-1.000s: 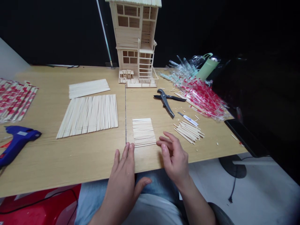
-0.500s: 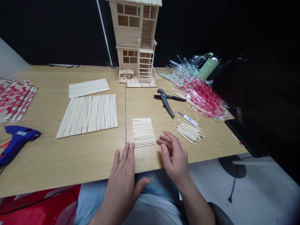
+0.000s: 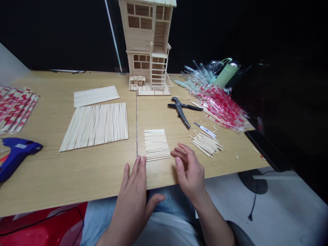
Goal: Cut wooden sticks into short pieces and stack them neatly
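A small row of short wooden sticks (image 3: 156, 145) lies side by side on the table in front of me. My left hand (image 3: 134, 184) rests flat at its lower left corner, fingers stretched out and thumb apart, holding nothing. Close to the row's lower right corner is my right hand (image 3: 190, 171), its fingers loosely curled but apart, with nothing seen in it. Right of that hand lies a loose pile of cut sticks (image 3: 206, 143), with a white-handled craft knife (image 3: 205, 130) just behind it. Black-handled pliers (image 3: 180, 111) lie farther back.
A model house of sticks (image 3: 146, 44) stands at the back. Two stick panels lie left, the larger one (image 3: 96, 126) in front. A blue glue gun (image 3: 20, 153) is far left. Red-marked plastic wrappers (image 3: 222, 106) and a green bottle (image 3: 227, 75) are at the right.
Both hands and the sticks keep their places; the whole view shifts very slightly to the left.
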The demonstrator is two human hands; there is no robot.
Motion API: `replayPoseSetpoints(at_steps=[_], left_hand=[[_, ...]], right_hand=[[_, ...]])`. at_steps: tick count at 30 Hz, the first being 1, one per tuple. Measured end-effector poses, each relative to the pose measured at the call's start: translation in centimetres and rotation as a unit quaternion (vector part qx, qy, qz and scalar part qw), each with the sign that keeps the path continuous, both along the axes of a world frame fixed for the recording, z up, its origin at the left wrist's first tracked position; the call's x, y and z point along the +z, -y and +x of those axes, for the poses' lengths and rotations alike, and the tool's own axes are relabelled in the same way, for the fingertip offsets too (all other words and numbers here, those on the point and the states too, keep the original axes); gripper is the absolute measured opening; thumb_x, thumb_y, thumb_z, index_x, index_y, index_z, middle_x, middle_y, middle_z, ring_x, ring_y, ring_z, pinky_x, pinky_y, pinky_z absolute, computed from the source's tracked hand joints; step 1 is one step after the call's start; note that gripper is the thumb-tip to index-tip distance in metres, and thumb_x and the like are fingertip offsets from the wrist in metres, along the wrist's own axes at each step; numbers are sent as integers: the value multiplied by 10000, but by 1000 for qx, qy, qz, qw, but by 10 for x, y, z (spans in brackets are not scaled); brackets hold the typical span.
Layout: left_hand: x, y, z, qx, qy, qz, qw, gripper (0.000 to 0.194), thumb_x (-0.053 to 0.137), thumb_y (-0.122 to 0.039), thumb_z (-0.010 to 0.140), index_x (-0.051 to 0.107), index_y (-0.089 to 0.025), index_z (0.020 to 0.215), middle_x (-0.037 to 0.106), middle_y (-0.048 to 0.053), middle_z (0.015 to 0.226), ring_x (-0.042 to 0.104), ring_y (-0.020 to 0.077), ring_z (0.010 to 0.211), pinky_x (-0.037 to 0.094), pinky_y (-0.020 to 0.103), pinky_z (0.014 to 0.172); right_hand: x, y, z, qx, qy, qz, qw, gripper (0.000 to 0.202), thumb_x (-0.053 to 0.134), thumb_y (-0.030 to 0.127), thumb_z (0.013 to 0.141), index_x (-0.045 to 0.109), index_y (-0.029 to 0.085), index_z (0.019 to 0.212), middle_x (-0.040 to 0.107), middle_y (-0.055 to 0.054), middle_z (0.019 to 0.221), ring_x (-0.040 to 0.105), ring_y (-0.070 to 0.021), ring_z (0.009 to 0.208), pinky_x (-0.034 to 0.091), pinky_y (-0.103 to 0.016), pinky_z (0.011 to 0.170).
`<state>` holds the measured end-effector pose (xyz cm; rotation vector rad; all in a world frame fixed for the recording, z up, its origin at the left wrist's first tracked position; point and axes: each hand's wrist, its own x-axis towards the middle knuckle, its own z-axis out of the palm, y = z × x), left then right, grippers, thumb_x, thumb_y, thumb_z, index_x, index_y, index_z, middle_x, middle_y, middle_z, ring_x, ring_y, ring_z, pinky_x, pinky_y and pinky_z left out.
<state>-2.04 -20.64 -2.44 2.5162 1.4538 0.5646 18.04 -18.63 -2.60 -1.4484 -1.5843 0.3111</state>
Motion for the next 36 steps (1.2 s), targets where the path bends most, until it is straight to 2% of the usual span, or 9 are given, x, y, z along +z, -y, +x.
replayPoseSetpoints(at_steps=[12, 20, 26, 36], left_hand=[[-2, -1, -1, -3, 5, 1, 1000, 944, 477, -595, 929, 22, -91, 1585, 382, 257, 1543, 350, 366, 1450, 272, 619, 1167], [0, -9, -3, -8, 15, -5, 1000, 894, 445, -560, 955, -7, -118, 1588, 376, 245, 1550, 337, 362, 1458, 261, 629, 1168], [-2, -14, -2, -8, 19, -15, 1000, 900, 434, -597, 947, 20, -116, 1586, 368, 244, 1555, 330, 363, 1461, 242, 631, 1178], [-3, -15, -2, -6, 18, -22, 1000, 907, 457, -583, 943, 24, -111, 1585, 365, 244, 1556, 322, 365, 1465, 216, 632, 1188]], right_hand=[[2, -2, 0, 27, 0, -26, 999, 412, 481, 249, 984, 425, 219, 1392, 671, -119, 1227, 696, -228, 1079, 523, -474, 1006], [1, -4, 0, 30, 3, -26, 999, 425, 484, 254, 984, 414, 228, 1402, 670, -119, 1235, 688, -236, 1099, 500, -490, 1034], [3, -4, 0, 36, 5, -32, 999, 427, 483, 244, 979, 407, 223, 1399, 656, -127, 1260, 685, -240, 1110, 502, -491, 1031], [4, -4, 0, 35, 7, -36, 999, 426, 477, 245, 979, 406, 225, 1398, 659, -125, 1254, 683, -242, 1114, 498, -497, 1038]])
